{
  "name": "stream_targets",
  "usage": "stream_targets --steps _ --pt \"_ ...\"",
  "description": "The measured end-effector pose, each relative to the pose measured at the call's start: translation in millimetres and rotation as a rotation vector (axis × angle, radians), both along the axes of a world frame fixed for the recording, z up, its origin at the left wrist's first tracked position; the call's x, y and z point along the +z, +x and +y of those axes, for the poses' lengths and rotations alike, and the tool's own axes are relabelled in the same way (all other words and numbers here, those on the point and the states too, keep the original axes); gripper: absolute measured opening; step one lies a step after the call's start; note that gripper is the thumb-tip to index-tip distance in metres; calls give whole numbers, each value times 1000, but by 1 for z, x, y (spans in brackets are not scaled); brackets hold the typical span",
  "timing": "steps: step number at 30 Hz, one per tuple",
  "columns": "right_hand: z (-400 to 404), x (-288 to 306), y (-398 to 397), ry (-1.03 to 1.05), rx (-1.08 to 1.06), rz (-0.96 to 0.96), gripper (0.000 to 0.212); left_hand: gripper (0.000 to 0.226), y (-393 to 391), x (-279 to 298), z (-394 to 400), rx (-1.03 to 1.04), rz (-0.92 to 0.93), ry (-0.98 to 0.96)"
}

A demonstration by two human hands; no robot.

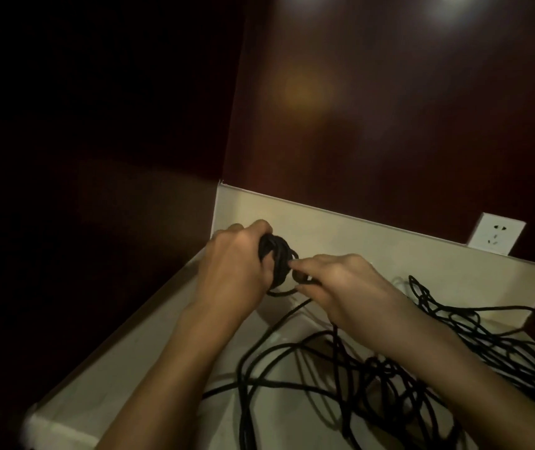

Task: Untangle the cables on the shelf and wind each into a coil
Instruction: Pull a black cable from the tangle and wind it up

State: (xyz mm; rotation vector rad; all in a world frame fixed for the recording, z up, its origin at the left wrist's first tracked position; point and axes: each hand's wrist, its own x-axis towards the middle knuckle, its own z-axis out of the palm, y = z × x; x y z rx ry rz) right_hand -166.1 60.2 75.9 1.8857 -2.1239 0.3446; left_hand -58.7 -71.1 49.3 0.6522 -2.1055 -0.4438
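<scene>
The left hand (236, 258) holds a small coil (275, 254) of thin black cable above the back left corner of the pale shelf (136, 345), fingers curled round its loops. The right hand (340, 280) pinches the strand beside the coil. The loose cable (422, 362) lies in a matte black tangle on the shelf's right half, below a white wall socket (496, 233).

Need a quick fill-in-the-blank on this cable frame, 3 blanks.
1. The left hand grips a small black ____ of cable.
2. The right hand pinches the cable just to the ____ of it.
3. The white wall socket has ____ plugged into it.
Missing words: coil; right; nothing
</scene>
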Motion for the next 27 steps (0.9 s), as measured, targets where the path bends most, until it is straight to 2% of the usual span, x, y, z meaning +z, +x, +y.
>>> stream_targets --steps 2,6,9,12,14,15,17,20,23,24,27 --pt "4 3 -2 -20 -27 -107 21 26 1 3 9 -28 -86 -11" --pt "8 22 -2 11 -28 -94 27 14 5 8 15 -138 -171 -15" --pt "4 41 -7 132 10 -58 37 8 10 9 17 -281 -224 -11" --pt "0 55 -10 290 92 -187 39 13 14 9 14 -440 -289 22" --pt "0 62 -13 355 117 -348 40 9 15 9 8 -592 -312 92" --pt "-1 62 -15 351 128 -431 41 17 17 8 6 -678 -309 150" --pt "0 58 -19 292 130 -546 42 24 20 9 4 -828 -288 294" --pt "2 48 -20 139 111 -623 42 18 15 7 2 -903 -198 503" --pt "5 48 -15 -33 51 -545 45 33 9 8 4 -1006 -16 772" --pt "6 49 -13 -62 24 -479 47 38 8 9 6 -1015 -9 769" --pt "5 51 -8 -60 -59 -246 49 39 3 7 15 -835 -94 504"
